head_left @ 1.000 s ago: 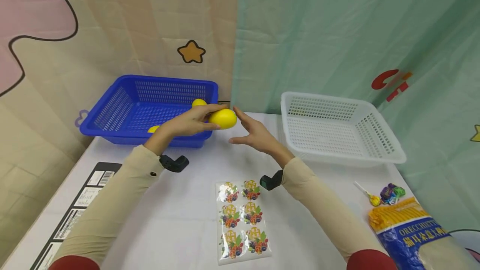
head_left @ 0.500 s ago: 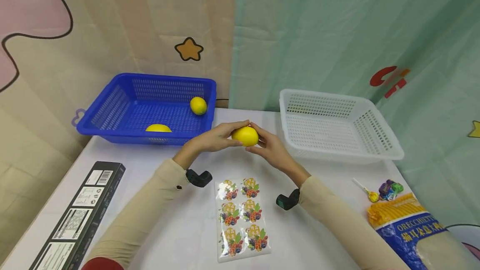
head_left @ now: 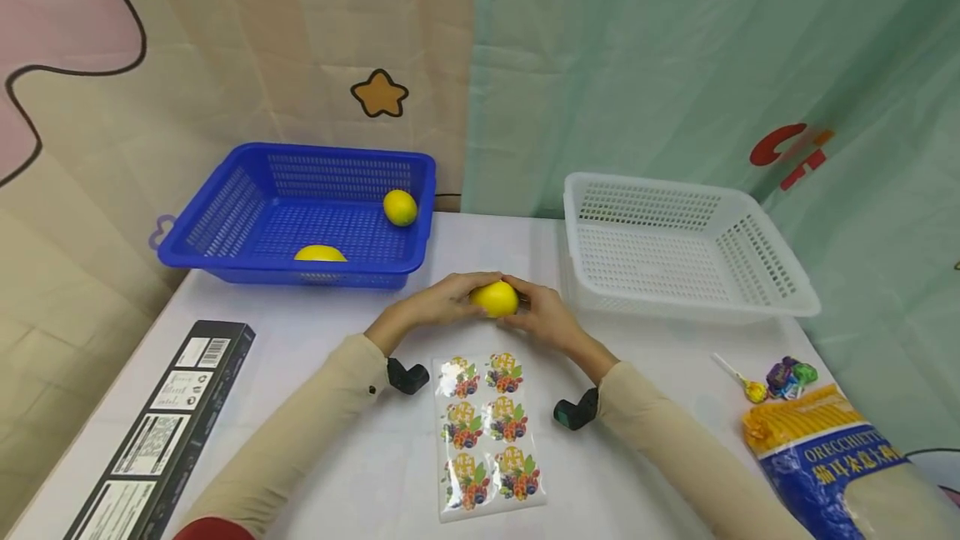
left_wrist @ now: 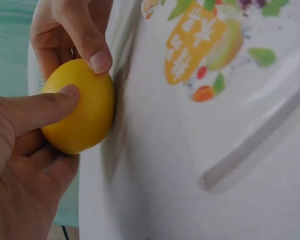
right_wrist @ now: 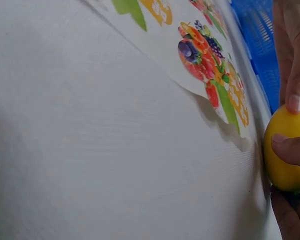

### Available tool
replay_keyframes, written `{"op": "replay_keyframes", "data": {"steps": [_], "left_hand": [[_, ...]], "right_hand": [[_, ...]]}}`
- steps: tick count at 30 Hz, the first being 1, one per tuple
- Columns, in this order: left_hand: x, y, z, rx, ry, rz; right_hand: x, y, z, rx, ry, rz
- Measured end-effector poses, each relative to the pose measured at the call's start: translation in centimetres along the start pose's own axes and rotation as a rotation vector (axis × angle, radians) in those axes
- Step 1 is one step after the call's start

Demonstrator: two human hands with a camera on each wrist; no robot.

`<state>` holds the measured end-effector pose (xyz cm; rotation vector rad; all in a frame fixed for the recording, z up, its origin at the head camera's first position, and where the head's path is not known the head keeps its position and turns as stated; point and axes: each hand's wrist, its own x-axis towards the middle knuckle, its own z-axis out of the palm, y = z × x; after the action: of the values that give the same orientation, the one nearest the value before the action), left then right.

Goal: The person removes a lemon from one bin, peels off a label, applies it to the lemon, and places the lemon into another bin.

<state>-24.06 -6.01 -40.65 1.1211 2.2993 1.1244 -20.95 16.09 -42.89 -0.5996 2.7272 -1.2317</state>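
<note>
Between both hands, above the sticker sheet in the head view, is a yellow lemon (head_left: pixel 496 299). My left hand (head_left: pixel 444 300) grips its left side, with the thumb lying across the lemon (left_wrist: pixel 92 107) in the left wrist view. From the other side my right hand (head_left: pixel 546 317) holds it, thumb and fingers curled round its end. The lemon appears at or close to the tabletop. A sheet of fruit stickers (head_left: pixel 489 438) lies flat just in front of the hands. Two more lemons, one by the right wall (head_left: pixel 400 207) and one near the front (head_left: pixel 320 253), sit in the blue basket (head_left: pixel 300 268).
A white basket (head_left: pixel 686 300) stands at the back right. Along the left edge lies a long black box (head_left: pixel 161 432) with labels. To the right are a lollipop (head_left: pixel 752 390), wrapped candies (head_left: pixel 790 377) and a bag of orecchiette (head_left: pixel 840 457). A curtain (head_left: pixel 637 65) hangs behind.
The left hand has carried the lemon out from the blue basket's right end towards the table's middle. The right hand has taken hold of it too, and both have lowered it.
</note>
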Motion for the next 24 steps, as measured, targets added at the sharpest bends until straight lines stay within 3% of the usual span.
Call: {"op": "replay_keyframes", "data": {"steps": [8,13,16,21,24], "left_hand": [[0.2,0.0,0.2,-0.005,-0.015,-0.049],[0.4,0.1,-0.1,0.001,-0.023,-0.082],[0.3,0.1,-0.2,-0.009,-0.018,-0.096],[0.1,0.3,-0.5,-0.005,-0.015,-0.099],[0.1,0.3,-0.4,0.008,-0.024,-0.083]], "right_hand": [[-1.2,0.0,-0.8,-0.003,-0.078,0.058],[-3.2,-0.9,-1.8,-0.107,-0.039,0.109],[-4.3,-1.5,-1.7,-0.149,-0.049,0.089],[-5.6,-2.3,-0.5,-0.194,-0.185,0.000],[-6.0,-2.5,0.2,-0.216,-0.219,-0.017]]}}
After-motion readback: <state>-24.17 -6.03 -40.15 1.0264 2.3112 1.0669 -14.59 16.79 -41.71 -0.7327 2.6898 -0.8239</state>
